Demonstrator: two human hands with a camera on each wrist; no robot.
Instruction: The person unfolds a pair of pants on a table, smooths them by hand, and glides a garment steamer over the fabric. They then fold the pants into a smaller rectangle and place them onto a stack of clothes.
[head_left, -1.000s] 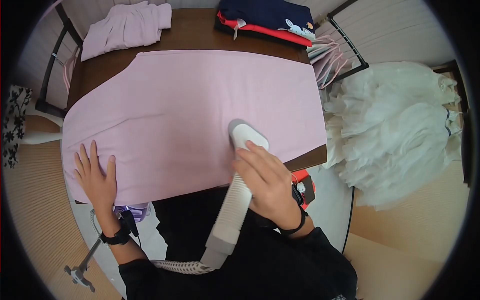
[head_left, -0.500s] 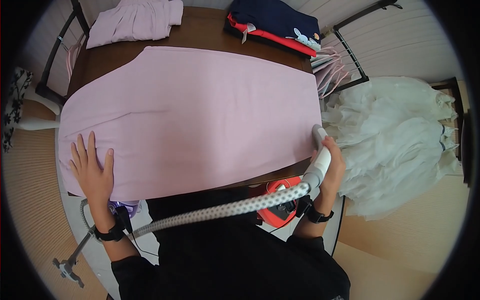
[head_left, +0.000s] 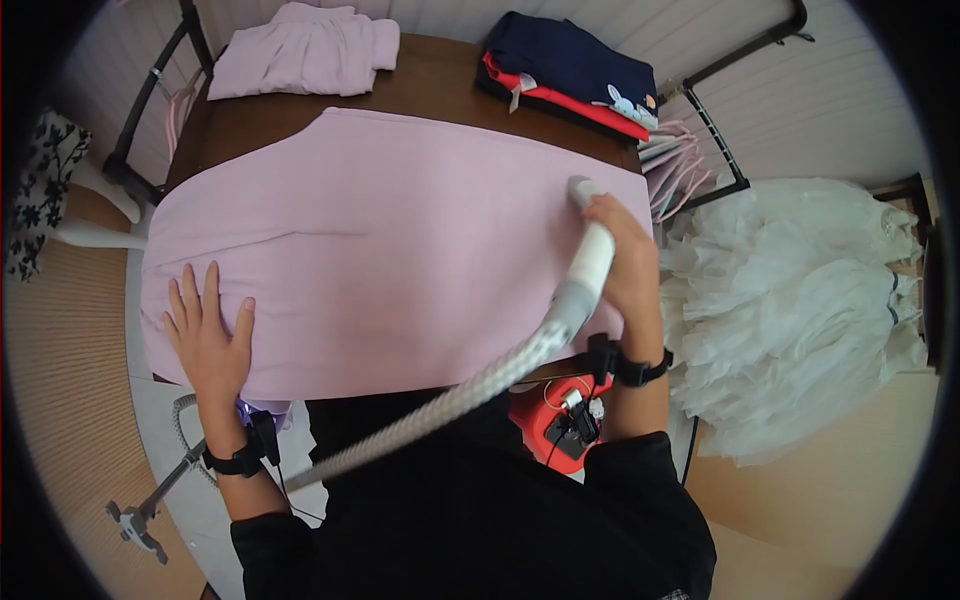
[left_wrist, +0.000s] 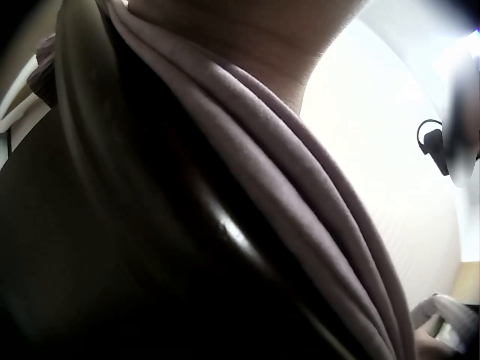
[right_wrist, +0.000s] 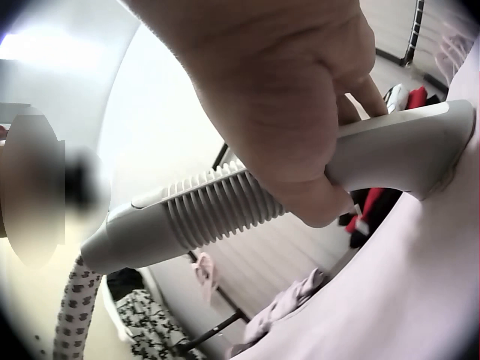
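Observation:
A pink garment [head_left: 430, 220] lies flat over a dark brown table [head_left: 440, 62], with one crease running across its left part. My left hand [head_left: 210, 350] rests on its near left corner with fingers spread. In the left wrist view the garment's layered edge [left_wrist: 262, 176] hangs over the table side. My right hand [head_left: 632, 265] grips a white and grey garment steamer [right_wrist: 225, 206] by its handle, near the cloth's right end. The steamer's head is right at the pink fabric in the right wrist view. A patterned hose [head_left: 430, 415] trails from the handle down to the left.
Folded pink clothing [head_left: 305, 52] lies at the back left of the table, and navy and red folded clothes [head_left: 570, 65] at the back right. White ruffled dresses [head_left: 790, 300] are on the right. Below the near edge is a red container [head_left: 535, 430]. A stand [head_left: 140, 525] is lower left.
My right hand has carried the steamer from the middle of the garment to its right edge, then up and slightly left toward the far right part. My left hand keeps pressing the same corner.

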